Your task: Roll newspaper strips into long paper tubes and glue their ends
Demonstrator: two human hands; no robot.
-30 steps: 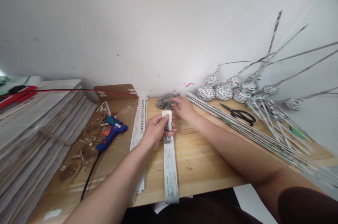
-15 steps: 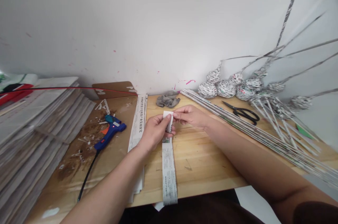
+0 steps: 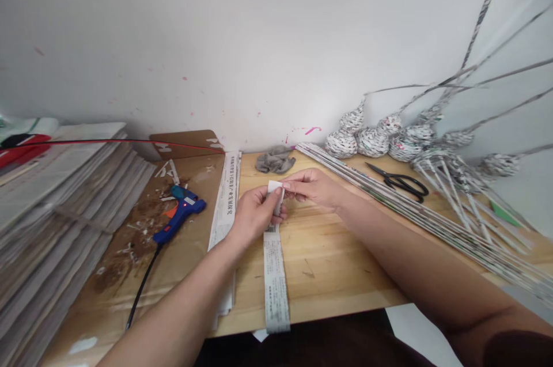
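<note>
A long newspaper strip (image 3: 276,283) runs from the table's front edge up to both hands, its far end raised and showing a pale face. My left hand (image 3: 258,208) grips it with the thumb on top and fingers curled beneath. At the strip's upper right corner, my right hand (image 3: 311,187) pinches the edge between thumb and fingertips. Left of the strip lies a stack of cut newspaper strips (image 3: 224,200). A crumpled grey cloth or glove (image 3: 275,159) rests just beyond my hands.
On brown cardboard (image 3: 185,275) lies a blue glue gun (image 3: 179,217) among scraps. Folded newspapers (image 3: 64,229) are piled at far left. Rolled paper sticks (image 3: 389,205), black scissors (image 3: 401,181) and several woven paper gourds (image 3: 374,141) occupy the right, against the wall (image 3: 259,38).
The view has shifted slightly. Both hands keep hold of the strip in nearly the same place, and the right fingers have shifted a little at its corner.
</note>
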